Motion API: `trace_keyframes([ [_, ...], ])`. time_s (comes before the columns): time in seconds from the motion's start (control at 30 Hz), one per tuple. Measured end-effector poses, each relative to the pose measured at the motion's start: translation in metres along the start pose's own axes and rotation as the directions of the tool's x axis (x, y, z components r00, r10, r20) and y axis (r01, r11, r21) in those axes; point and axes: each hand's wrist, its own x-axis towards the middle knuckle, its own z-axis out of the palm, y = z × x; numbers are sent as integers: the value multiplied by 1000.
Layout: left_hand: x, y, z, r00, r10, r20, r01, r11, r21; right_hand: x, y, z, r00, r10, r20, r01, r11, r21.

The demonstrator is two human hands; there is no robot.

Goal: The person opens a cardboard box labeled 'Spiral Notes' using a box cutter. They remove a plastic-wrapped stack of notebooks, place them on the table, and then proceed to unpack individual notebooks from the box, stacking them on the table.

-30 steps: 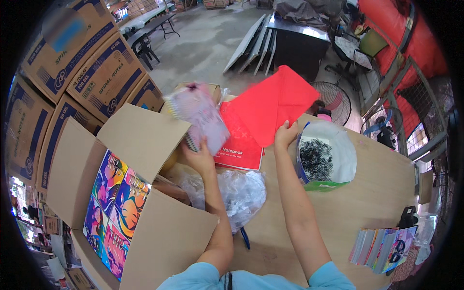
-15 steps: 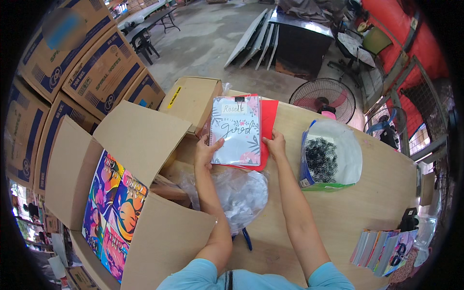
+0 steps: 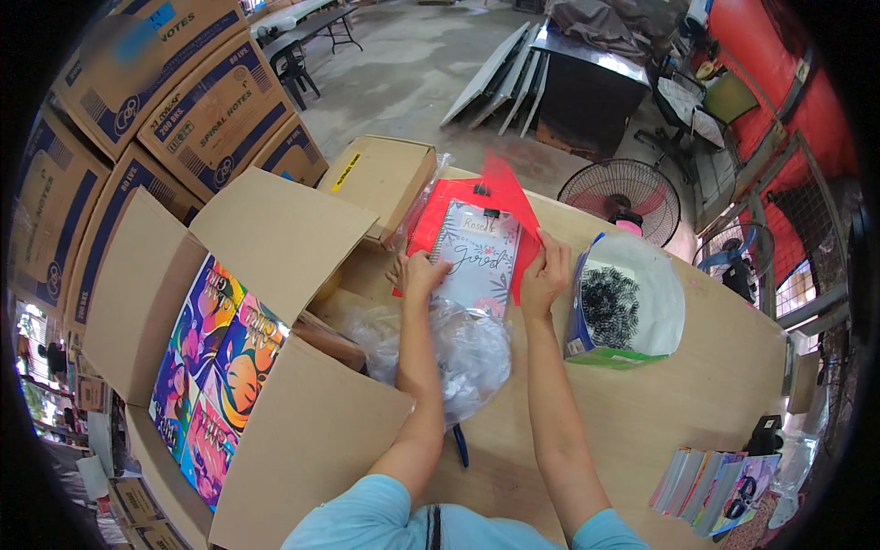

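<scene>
1. The spiral notebook [image 3: 478, 261], white with floral print, lies near the table's [image 3: 632, 412] far edge, toward its left corner, over red material; a black binder clip [image 3: 491, 214] grips its top.
2. The left hand [image 3: 422, 273] pinches the notebook's lower left edge, thumb on the cover; where all its fingertips rest, I cannot tell.
3. The right hand [image 3: 548, 275] pinches the right edge of a red envelope [image 3: 529, 215] behind the notebook, its thumb and fingers pressed together.
4. Just below the notebook, a clear plastic bag [image 3: 472, 357] sits crumpled between the forearms.
5. Right of the right hand, near the far edge, stands an open container [image 3: 674, 302] of black coils [image 3: 610, 307].
6. An open carton [image 3: 321, 440] of colourful notebooks [image 3: 215, 367] stands at the left; a notebook stack [image 3: 706, 486] sits toward the right edge.
</scene>
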Motion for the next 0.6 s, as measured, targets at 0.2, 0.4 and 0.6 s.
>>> trace_keyframes([
  [0.2, -8, 15, -12, 999, -38, 36, 36, 998, 44, 51, -51, -34, 950, -233, -209, 237, 972, -7],
  [0.4, -31, 51, -31, 996, -66, -57, 73, 988, 134, 82, -63, -74, 901, -184, -392, 196, 981, -8],
  [0.6, -26, 55, -47, 978, 109, 177, -129, 986, 105, 84, -63, -86, 887, -72, -456, 108, 993, 53],
])
